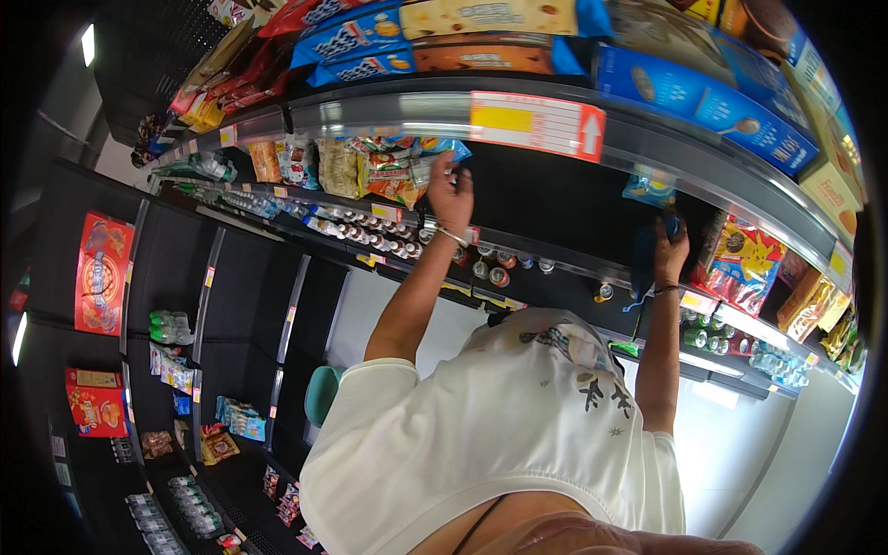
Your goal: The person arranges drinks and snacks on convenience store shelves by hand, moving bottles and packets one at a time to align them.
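My left hand [452,198], with a light bracelet at the wrist, reaches into the shelf on the left. Its fingers are at a blue snack packet [444,148] at the end of a row of snack bags [386,170]; whether they grip it is unclear. My right hand [671,248], wearing a dark bracelet, is closed on a dark blue cloth-like item [645,253] that hangs down over the shelf's front. Just beyond this hand lies a light blue packet [649,189]. Between my hands stretches the black shelf surface [548,201].
Above runs a shelf edge with a price card [538,125], bearing biscuit packs [485,52] and blue boxes [707,104]. Below stand cans [499,276] and bottles [368,236]. A yellow-and-red bag [746,260] is at right. More shelving [229,312] and a teal container [322,395] are at left.
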Available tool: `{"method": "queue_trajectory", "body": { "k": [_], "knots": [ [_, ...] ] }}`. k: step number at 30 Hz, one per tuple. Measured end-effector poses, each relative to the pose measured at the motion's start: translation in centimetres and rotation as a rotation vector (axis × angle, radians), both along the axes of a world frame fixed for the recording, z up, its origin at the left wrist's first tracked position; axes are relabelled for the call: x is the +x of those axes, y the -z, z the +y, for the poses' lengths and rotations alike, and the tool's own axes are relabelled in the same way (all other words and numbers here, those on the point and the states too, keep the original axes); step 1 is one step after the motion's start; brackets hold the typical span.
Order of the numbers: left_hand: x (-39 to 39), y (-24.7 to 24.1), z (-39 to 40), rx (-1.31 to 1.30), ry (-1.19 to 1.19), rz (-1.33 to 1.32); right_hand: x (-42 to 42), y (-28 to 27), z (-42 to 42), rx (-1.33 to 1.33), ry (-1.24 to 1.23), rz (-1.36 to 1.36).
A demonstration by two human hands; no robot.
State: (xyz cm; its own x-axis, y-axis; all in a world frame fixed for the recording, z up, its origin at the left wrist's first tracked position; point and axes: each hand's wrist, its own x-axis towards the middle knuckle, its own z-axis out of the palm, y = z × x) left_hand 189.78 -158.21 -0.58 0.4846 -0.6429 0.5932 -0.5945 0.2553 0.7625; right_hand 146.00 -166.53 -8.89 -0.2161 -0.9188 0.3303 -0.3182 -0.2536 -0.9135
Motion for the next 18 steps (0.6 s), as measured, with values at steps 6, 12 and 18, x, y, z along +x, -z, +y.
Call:
{"method": "queue_trajectory", "body": {
  "k": [6,12,18],
  "knots": [
    [12.1,-4.2,-0.5,-0.360,-0.503,-0.116,-0.1,-0.7,0.3,0.061,0.035,0.035],
    [16.8,-5.4,-4.1,-0.359,-0.101,0.415,0.2,-1.4,0.4,0.082,0.079,0.130],
    [16.3,-3.5,-7.3,-0.274,0.158,0.449,0.0,-0.4,-0.1,-0.006,0.092,0.105]
  ]
}}
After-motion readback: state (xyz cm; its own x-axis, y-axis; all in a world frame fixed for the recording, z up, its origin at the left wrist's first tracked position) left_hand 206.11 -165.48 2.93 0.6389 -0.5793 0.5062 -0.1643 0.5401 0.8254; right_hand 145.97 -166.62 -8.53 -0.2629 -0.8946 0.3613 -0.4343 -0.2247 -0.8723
